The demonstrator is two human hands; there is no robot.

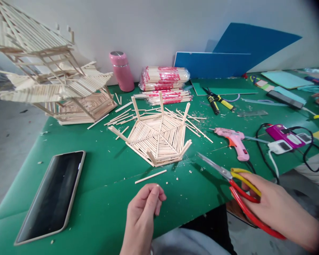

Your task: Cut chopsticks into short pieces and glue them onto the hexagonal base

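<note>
My right hand grips a pair of scissors with red and yellow handles; the blades point up and left above the green table. My left hand is closed near the table's front edge, thumb pressed against the curled fingers. Whatever it pinches, if anything, is too small to make out. Just beyond it lies a short wooden stick. Behind that stands a hexagonal base of wooden sticks, with upright posts at its corners.
At the left are a pagoda-like stick model and a phone. Wrapped stick bundles lie behind the base, beside a pink flask. A pink glue gun, pliers and a power strip occupy the right.
</note>
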